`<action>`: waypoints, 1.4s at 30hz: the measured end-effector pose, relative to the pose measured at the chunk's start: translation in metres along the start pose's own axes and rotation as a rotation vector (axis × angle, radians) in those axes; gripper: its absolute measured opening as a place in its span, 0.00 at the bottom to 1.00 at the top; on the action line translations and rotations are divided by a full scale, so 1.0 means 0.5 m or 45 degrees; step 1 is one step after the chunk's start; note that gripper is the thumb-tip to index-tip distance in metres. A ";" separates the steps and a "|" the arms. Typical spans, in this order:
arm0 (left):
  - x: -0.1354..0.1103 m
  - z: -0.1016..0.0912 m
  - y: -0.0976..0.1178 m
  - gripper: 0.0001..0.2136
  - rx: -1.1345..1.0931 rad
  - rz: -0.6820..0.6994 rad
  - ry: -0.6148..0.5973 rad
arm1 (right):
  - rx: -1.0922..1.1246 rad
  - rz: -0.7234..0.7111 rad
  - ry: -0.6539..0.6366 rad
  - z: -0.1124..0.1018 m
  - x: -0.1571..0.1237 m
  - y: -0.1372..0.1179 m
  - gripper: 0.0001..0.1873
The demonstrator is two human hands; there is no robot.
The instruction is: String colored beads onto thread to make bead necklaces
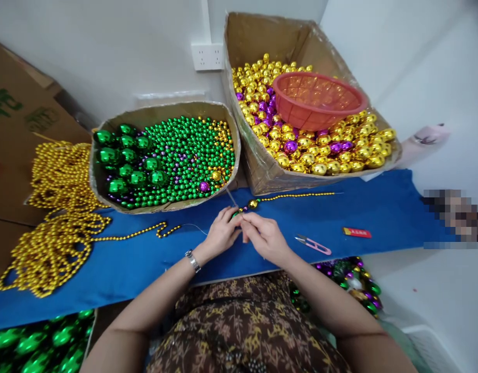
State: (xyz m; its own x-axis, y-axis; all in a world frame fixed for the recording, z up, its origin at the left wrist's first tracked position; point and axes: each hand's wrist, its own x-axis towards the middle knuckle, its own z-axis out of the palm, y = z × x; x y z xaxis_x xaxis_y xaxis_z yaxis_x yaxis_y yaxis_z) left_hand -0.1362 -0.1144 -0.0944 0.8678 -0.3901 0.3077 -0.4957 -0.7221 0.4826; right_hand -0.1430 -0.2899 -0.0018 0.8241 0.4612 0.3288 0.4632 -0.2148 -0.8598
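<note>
My left hand (pixel 223 228) and my right hand (pixel 265 235) meet at the blue cloth's middle, fingers pinched together on a bead string. What lies exactly between the fingertips is hidden. Past the fingertips, the string shows a few small green and purple beads, then a larger gold bead (pixel 253 204). From there a chain of small gold beads (pixel 297 196) runs right, ending in bare thread. On the left, a gold bead chain (pixel 133 234) ends in a thin thread (pixel 196 226) reaching toward my left hand. Pink thread snips (pixel 314 244) lie right of my right hand.
An open carton (pixel 164 207) of green, purple and gold beads stands behind my hands. The taller carton (pixel 262 178) holds gold and purple balls and a red basket (pixel 320 106). Gold bead strands (pixel 56 248) pile left. A red-and-yellow packet (pixel 356 232) lies right.
</note>
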 end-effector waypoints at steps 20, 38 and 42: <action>0.080 0.019 -0.005 0.18 0.209 -0.003 -0.012 | 0.684 -0.280 0.502 -0.160 -0.014 -0.240 0.10; -0.032 -0.014 -0.071 0.24 0.194 -0.260 0.207 | 0.817 -0.189 0.500 -0.155 -0.055 -0.142 0.07; -0.066 -0.084 -0.026 0.15 0.092 -0.202 0.276 | 0.819 0.001 0.398 -0.128 -0.064 -0.073 0.08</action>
State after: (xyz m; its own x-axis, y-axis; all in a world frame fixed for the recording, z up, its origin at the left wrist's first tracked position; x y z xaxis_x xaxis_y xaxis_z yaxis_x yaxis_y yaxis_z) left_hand -0.1597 -0.0682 -0.0761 0.9029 -0.1432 0.4052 -0.3439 -0.8064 0.4812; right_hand -0.1655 -0.3519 0.0442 0.9237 0.1726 0.3420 0.2579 0.3798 -0.8884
